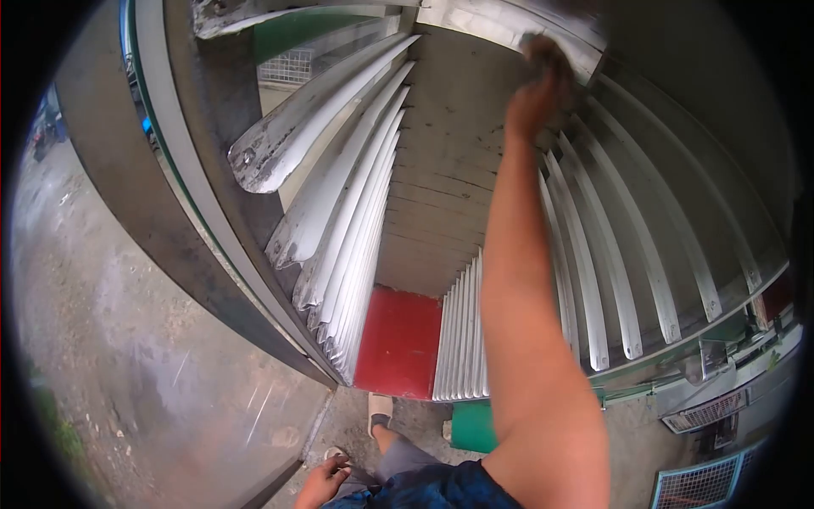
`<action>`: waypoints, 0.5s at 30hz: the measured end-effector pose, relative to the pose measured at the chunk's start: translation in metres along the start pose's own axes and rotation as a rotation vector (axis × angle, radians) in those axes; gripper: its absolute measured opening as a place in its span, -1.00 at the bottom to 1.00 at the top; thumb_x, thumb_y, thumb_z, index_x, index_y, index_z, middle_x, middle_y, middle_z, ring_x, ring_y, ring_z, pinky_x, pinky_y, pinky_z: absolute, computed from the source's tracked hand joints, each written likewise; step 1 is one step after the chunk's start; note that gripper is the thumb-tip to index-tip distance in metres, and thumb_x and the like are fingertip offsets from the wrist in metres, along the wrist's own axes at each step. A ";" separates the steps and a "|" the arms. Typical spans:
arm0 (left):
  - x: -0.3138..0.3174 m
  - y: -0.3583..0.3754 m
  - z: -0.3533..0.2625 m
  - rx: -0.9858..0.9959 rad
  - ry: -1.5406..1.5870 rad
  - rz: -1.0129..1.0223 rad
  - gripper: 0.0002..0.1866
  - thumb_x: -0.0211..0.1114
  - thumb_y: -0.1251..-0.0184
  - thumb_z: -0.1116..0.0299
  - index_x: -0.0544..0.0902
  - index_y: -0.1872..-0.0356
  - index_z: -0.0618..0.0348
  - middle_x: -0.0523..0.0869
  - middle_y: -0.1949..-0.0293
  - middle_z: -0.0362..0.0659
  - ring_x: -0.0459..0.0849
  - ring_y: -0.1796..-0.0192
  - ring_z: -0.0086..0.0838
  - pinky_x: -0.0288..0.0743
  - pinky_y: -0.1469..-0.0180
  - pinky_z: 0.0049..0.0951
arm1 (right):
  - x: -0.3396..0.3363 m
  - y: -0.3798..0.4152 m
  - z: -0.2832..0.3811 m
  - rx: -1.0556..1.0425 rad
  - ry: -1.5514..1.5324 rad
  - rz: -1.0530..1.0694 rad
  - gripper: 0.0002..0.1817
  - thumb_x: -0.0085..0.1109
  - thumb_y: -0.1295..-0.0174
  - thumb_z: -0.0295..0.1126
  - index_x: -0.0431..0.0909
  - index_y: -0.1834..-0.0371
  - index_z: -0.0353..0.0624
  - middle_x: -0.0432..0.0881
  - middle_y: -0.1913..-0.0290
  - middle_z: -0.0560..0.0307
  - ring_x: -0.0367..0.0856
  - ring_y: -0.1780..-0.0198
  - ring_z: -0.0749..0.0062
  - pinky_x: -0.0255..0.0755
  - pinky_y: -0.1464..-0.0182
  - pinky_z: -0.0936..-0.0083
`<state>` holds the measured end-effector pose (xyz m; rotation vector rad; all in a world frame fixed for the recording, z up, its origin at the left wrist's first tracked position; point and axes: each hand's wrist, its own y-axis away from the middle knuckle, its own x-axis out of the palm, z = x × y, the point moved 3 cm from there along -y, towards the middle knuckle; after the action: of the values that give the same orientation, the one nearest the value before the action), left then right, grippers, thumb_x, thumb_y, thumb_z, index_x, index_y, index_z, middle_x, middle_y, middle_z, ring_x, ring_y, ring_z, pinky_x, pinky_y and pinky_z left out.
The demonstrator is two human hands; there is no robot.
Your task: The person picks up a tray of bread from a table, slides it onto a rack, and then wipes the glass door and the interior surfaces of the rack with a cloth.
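Note:
My right hand point(543, 85) is raised at the top of the view, fingers bent around a small greyish thing too dark and blurred to name. It is at the pale upper surface point(487, 19), above a tall unit with white slats down both sides. Left slats point(322, 178) and right slats point(623, 220) flank a grey panel point(445, 161). Low on the left, my left hand point(322, 482) hangs beside my leg with loosely bent fingers and nothing visible in it.
A red panel point(398, 343) lies between the slat rows. My foot in a beige shoe point(380, 411) is by a green object point(473, 427). Wire-mesh frames point(697, 485) stand at the lower right. Wet concrete ground point(170, 373) stretches left, beyond a metal frame edge point(182, 153).

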<state>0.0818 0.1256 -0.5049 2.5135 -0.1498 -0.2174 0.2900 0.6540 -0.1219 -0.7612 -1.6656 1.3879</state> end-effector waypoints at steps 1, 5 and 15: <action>0.002 -0.001 0.001 -0.004 0.005 0.006 -0.62 0.20 -0.21 0.28 0.50 0.00 0.29 0.63 0.12 -0.03 0.58 0.02 -0.31 0.39 -0.05 -0.41 | 0.011 -0.016 -0.006 -0.039 0.032 -0.051 -0.47 -0.15 0.06 -0.70 0.37 -0.09 -0.28 0.41 -0.10 -0.15 0.31 -0.18 0.02 0.12 -0.26 0.20; 0.012 0.000 0.002 0.033 0.005 0.014 -0.61 0.20 -0.21 0.27 0.50 0.00 0.30 0.63 0.11 -0.03 0.57 0.00 -0.31 0.38 -0.06 -0.40 | 0.035 -0.025 -0.043 -0.133 0.071 0.183 -0.49 -0.05 0.16 -0.72 0.42 0.04 -0.12 0.46 0.00 0.01 0.32 -0.17 0.10 0.06 -0.28 0.18; 0.005 0.009 0.021 -0.140 0.004 0.019 -0.62 0.19 -0.22 0.28 0.50 -0.01 0.26 0.63 0.11 -0.03 0.57 0.01 -0.31 0.38 -0.05 -0.39 | -0.009 0.191 -0.042 0.223 0.281 0.410 -0.46 -0.08 0.02 -0.69 0.29 -0.13 -0.19 0.13 -0.29 -0.15 0.02 -0.35 -0.01 -0.12 -0.37 0.13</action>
<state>0.0821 0.1057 -0.5171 2.3722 -0.1518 -0.2076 0.3216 0.7064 -0.3082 -1.1500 -1.1550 1.6249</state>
